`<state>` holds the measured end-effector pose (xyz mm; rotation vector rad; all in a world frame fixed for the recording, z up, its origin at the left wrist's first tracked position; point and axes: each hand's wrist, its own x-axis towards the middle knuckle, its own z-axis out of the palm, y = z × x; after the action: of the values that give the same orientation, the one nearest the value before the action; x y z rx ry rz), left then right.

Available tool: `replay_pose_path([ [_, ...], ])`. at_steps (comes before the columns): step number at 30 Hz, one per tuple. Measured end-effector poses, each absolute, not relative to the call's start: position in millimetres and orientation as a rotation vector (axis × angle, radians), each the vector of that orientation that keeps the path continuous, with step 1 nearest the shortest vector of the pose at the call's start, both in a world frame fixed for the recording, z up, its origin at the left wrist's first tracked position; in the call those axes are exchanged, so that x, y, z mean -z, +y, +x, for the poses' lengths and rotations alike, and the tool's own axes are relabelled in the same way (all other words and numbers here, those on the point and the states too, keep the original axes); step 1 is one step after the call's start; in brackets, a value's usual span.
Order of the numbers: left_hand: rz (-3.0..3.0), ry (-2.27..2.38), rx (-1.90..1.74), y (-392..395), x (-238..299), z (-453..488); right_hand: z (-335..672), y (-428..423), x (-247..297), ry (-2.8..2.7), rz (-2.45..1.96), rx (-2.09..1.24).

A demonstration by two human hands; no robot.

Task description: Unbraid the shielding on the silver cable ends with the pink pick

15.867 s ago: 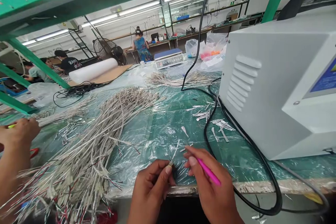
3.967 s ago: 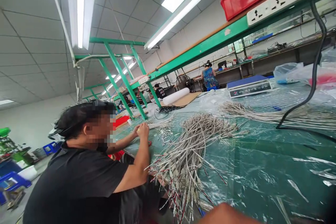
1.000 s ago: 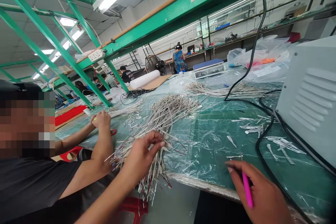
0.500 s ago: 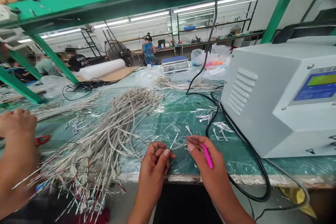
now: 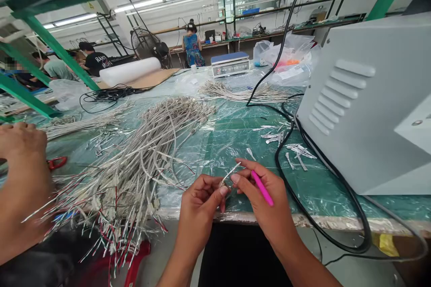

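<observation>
My left hand is closed, pinching the end of a thin silver-sheathed cable over the near edge of the green bench. My right hand is closed too; a pink tool lies across its palm and its fingertips meet the same cable end. A large heap of grey cables with red and white wire tails lies just left of my hands. Cut foil scraps are scattered to the right.
A white machine box stands at the right, with black cords looping past it and over the bench edge. A co-worker's arm rests at the left beside red-handled scissors. A scale and plastic bags sit at the back.
My left hand has left the cable heap and come to the middle with one cable end. My right hand has closed in until its fingertips touch that end.
</observation>
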<state>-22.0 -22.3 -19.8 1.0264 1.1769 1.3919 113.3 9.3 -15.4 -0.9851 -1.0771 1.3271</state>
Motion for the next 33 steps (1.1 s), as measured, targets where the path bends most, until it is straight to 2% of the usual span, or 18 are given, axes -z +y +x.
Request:
replay_pose_path([
  [7,1.005,1.276,-1.417,-21,18,-15,109,11,17,-1.018,-1.042,-1.325],
  [11,0.994,1.238,-1.436,-22,16,-15,107,10,16,-1.212,-1.026,-1.274],
  [14,0.973,1.167,-1.452,-21,17,-18,107,6,17,-1.448,-1.028,-1.13],
  [19,0.96,1.131,-1.435,-21,19,-21,105,-1,21,-1.758,-1.049,-0.707],
  [23,0.95,1.15,-1.421,-22,16,-21,114,-4,21,-1.863,-1.023,-0.724],
  [27,0.901,1.075,-1.409,-21,15,-23,126,-9,24,-1.576,-0.988,-0.915],
  [30,0.869,1.027,-1.356,-19,14,-27,130,-9,28,-1.231,-0.883,-0.945],
  [33,0.874,0.991,-1.267,-18,12,-33,130,-7,30,-1.114,-0.802,-0.962],
])
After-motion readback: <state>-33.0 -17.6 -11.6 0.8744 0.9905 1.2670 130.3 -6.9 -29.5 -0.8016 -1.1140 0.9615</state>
